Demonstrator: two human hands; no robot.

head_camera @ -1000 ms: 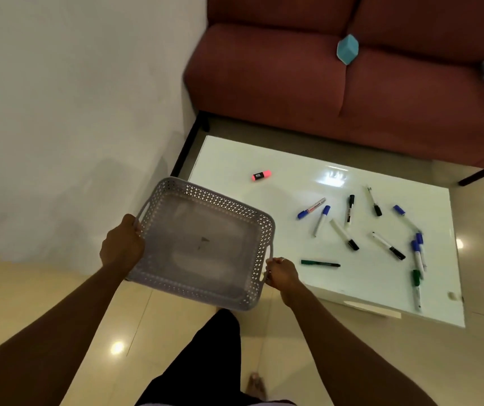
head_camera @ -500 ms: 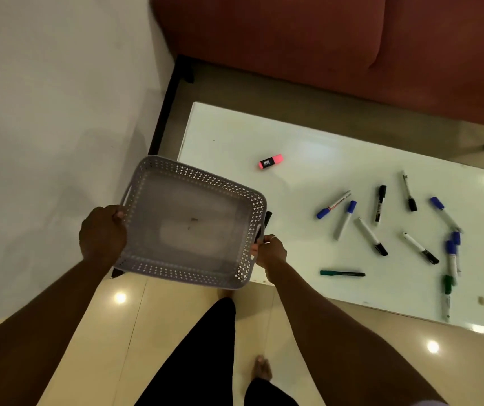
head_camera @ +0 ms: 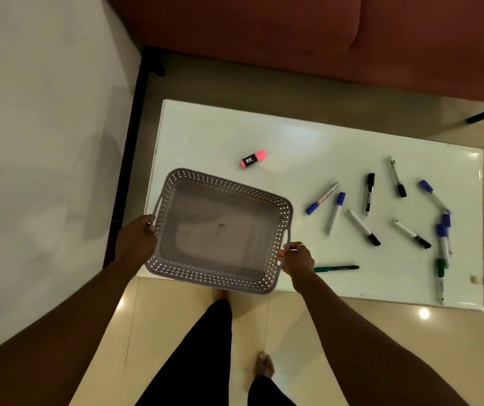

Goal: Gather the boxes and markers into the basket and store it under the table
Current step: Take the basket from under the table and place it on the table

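I hold an empty grey perforated basket (head_camera: 220, 230) over the near left corner of the white table (head_camera: 293, 136). My left hand (head_camera: 136, 244) grips its left handle and my right hand (head_camera: 296, 259) grips its right handle. A short pink highlighter (head_camera: 253, 158) lies beyond the basket. Several markers lie scattered on the table's right half, among them a blue-capped marker (head_camera: 322, 198), a black-capped marker (head_camera: 363, 227) and a thin green pen (head_camera: 336, 268) just right of my right hand. No boxes are in view.
A dark red sofa (head_camera: 293, 30) stands behind the table. A white wall (head_camera: 44, 112) rises on the left, with a black frame (head_camera: 126, 159) between it and the table. My legs and a bare foot (head_camera: 264, 366) are on the tiled floor below.
The basket has moved to the right and forward, from beside the table to over its near left corner. The view has tilted further down, and both hands have kept their hold on the handles.
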